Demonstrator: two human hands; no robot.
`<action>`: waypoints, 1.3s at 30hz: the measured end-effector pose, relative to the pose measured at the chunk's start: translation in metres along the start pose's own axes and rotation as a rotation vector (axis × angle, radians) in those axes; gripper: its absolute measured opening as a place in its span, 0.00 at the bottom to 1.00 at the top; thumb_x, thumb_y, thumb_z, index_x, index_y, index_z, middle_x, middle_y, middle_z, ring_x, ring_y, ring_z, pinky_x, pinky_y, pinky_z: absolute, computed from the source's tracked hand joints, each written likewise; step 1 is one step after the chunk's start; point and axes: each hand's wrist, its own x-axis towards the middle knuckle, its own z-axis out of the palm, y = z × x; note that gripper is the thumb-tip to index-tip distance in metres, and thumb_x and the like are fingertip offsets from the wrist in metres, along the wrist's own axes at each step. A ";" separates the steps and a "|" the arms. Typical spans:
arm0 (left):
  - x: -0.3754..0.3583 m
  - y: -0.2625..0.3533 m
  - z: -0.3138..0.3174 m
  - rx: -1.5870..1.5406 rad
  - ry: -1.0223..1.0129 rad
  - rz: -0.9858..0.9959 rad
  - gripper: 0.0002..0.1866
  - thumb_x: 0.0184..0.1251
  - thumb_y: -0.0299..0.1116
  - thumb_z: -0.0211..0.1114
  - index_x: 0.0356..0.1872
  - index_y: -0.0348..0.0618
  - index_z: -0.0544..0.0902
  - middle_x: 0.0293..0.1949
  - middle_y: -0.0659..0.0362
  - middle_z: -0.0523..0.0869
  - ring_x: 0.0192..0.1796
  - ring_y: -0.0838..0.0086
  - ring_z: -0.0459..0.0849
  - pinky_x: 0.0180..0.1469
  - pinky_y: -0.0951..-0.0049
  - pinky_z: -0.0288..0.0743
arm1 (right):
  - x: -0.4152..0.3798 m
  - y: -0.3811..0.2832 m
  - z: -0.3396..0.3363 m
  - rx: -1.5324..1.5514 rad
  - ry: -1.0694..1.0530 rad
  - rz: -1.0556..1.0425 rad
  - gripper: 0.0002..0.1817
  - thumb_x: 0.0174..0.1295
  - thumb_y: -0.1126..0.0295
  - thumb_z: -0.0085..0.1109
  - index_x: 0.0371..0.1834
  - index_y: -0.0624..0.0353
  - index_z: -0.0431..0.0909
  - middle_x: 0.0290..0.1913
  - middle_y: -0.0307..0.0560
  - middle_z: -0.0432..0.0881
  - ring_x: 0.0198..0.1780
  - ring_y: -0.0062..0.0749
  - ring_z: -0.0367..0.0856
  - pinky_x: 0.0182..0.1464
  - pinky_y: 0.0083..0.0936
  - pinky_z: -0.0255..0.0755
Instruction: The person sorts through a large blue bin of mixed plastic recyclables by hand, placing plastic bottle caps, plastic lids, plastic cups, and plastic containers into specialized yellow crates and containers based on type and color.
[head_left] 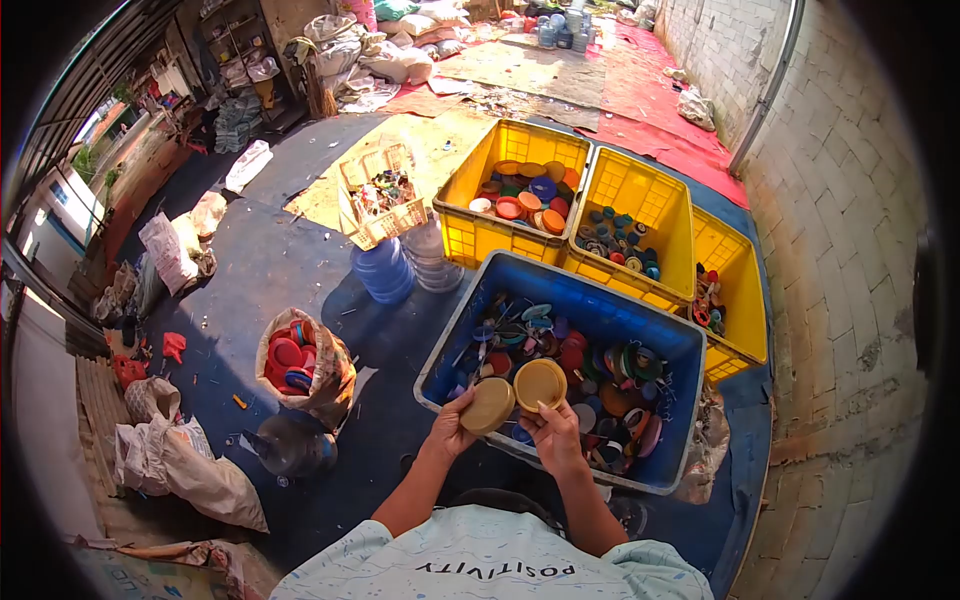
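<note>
My left hand [452, 428] grips a round tan plastic lid [487, 405] by its left edge, its flat face toward me. In my right hand [556, 436] is a second tan lid [540, 384], held at its lower rim and showing its hollow inside. The two lids are side by side, over the near edge of a blue crate [440, 345]. Inside that crate lies a jumble of plastic lids and caps [575, 350] in many colours.
Three yellow crates [480, 240] stand beyond the blue one, holding sorted lids and caps. A cream basket [385, 228] rests on blue water jugs [383, 270]. A sack [335, 375] of red lids and a clear jug [290, 447] are at left; a block wall [830, 250] runs along the right.
</note>
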 end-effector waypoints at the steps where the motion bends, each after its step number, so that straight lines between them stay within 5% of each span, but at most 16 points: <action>1: -0.008 0.015 -0.006 0.030 0.013 0.001 0.20 0.71 0.39 0.58 0.57 0.35 0.74 0.54 0.50 0.81 0.58 0.60 0.80 0.59 0.57 0.76 | 0.003 0.012 0.012 -0.041 -0.002 -0.003 0.18 0.64 0.72 0.54 0.56 0.59 0.68 0.47 0.49 0.81 0.46 0.31 0.84 0.50 0.31 0.79; 12: -0.113 0.242 -0.109 -0.051 0.125 0.159 0.17 0.68 0.36 0.62 0.54 0.39 0.77 0.54 0.53 0.81 0.57 0.63 0.80 0.63 0.55 0.72 | 0.064 0.184 0.183 -0.053 -0.029 0.102 0.17 0.63 0.73 0.55 0.54 0.62 0.69 0.44 0.49 0.82 0.44 0.33 0.83 0.49 0.32 0.79; 18: -0.118 0.302 -0.132 -0.055 0.117 0.287 0.20 0.66 0.33 0.63 0.57 0.38 0.74 0.55 0.52 0.80 0.58 0.63 0.79 0.64 0.56 0.71 | 0.106 0.220 0.225 -0.128 0.010 0.163 0.13 0.61 0.74 0.57 0.50 0.61 0.74 0.41 0.48 0.83 0.42 0.33 0.84 0.46 0.30 0.78; 30: 0.007 0.414 -0.141 -0.103 0.223 0.200 0.22 0.69 0.44 0.60 0.58 0.44 0.74 0.57 0.54 0.79 0.61 0.59 0.76 0.65 0.49 0.67 | 0.275 0.245 0.248 -0.112 -0.017 0.210 0.11 0.63 0.73 0.58 0.48 0.58 0.74 0.39 0.43 0.83 0.39 0.28 0.84 0.44 0.27 0.78; 39: 0.137 0.487 -0.044 0.114 0.129 -0.145 0.27 0.72 0.55 0.48 0.64 0.52 0.68 0.64 0.52 0.72 0.66 0.53 0.69 0.65 0.36 0.58 | 0.386 0.181 0.254 -0.038 0.178 -0.027 0.14 0.63 0.71 0.63 0.50 0.58 0.72 0.41 0.41 0.82 0.39 0.23 0.83 0.43 0.23 0.77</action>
